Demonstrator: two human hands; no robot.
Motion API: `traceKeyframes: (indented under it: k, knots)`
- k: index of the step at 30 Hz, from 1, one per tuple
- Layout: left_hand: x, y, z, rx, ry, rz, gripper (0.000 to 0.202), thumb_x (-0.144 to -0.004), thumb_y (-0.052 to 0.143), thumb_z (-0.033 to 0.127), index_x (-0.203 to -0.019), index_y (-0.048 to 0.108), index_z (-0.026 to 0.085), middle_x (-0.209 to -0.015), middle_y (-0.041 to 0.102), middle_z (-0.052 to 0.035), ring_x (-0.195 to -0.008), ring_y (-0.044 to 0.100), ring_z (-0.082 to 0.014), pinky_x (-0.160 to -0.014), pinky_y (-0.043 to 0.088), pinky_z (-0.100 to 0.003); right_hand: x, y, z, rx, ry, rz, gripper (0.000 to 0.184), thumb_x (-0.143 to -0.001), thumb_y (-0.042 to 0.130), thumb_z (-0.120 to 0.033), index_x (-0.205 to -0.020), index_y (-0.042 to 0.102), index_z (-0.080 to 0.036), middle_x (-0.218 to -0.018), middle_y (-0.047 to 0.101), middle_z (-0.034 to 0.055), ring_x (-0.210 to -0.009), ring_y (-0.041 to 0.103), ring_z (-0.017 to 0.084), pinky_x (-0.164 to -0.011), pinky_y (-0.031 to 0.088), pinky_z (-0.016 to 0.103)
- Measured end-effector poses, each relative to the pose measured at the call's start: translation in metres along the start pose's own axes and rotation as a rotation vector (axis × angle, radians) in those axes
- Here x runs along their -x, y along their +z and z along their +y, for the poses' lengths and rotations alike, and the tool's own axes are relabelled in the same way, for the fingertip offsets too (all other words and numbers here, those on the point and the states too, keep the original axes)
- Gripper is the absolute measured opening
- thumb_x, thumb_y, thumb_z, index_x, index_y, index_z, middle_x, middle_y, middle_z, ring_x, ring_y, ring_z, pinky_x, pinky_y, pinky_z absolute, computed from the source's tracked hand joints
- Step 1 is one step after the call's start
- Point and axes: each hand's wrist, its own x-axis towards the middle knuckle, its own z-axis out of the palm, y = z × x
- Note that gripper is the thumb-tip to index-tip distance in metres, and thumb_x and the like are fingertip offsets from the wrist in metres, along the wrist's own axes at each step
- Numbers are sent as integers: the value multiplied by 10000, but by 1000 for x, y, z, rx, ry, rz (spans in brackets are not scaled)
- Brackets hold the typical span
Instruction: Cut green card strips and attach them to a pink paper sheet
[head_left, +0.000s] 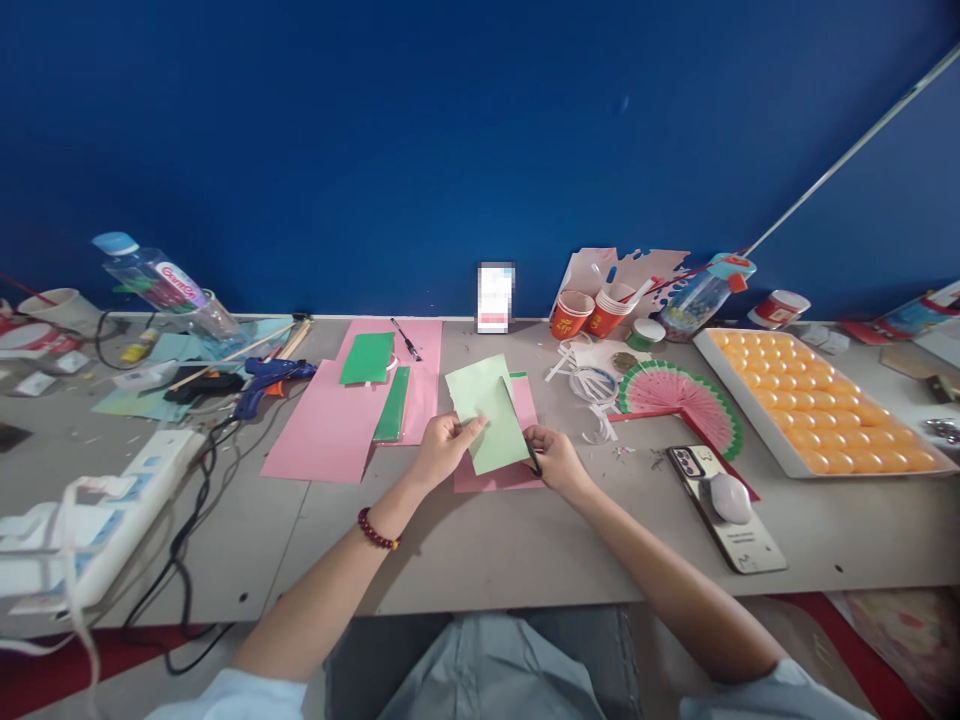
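Observation:
My left hand [442,447] pinches the left edge of a light green sheet of paper [487,412] and holds it tilted above the table. My right hand [553,458] is closed on a thin dark tool, probably scissors [519,425], whose blade lies against the sheet's right edge. Under the sheet lies a smaller pink sheet [501,472] with a green strip at its top. A bead bracelet [376,532] is on my left wrist.
A large pink sheet [330,425] with dark green pieces [368,357] lies to the left, beside a blue glue gun [264,380] and a power strip [97,520]. To the right are a watermelon paper fan [686,400], a phone [724,505], a tray of orange balls [817,400] and red paper cups [592,312].

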Motion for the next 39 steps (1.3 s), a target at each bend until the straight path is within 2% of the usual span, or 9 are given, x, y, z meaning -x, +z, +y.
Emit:
traceKeyframes:
  k: [14, 18, 28, 36, 39]
  knots:
    - [0, 1, -1, -44, -18, -51, 487, -712, 674, 586, -757, 703, 102, -591, 578, -20, -565, 503, -127, -494, 370, -219, -1, 2, -2, -21, -10, 9, 125, -571, 627, -229, -632, 535, -171, -517, 513, -50, -484, 385, 71, -484, 248, 205]
    - [-1, 0, -3, -49, -9, -52, 469, -720, 676, 571, -746, 702, 104, -573, 567, -17, -566, 509, -131, -489, 368, -220, -1, 2, -1, -12, -21, 16, 129, -575, 635, -227, -636, 535, -171, -533, 532, -44, -504, 419, 81, -498, 265, 206]
    - [-1, -1, -5, -57, -4, -49, 453, -735, 675, 554, -718, 685, 101, -525, 515, -3, -547, 485, -124, -469, 332, -214, -1, 2, 0, -13, -9, 28, 150, -565, 638, -249, -639, 534, -170, -522, 506, -50, -506, 393, 79, -497, 246, 209]
    - [0, 0, -5, -62, 0, -53, 476, -725, 673, 574, -682, 667, 100, -483, 438, 29, -478, 384, -85, -438, 258, -209, -1, 2, 0, -17, -7, 27, 142, -552, 627, -234, -631, 526, -174, -507, 492, -53, -507, 389, 80, -490, 236, 204]
    - [0, 0, -5, -55, -1, -58, 485, -722, 669, 583, -684, 668, 99, -492, 448, 26, -484, 387, -86, -439, 261, -208, -1, 2, 1, -7, -14, 30, 137, -558, 633, -226, -628, 526, -175, -510, 498, -51, -513, 389, 81, -491, 243, 204]
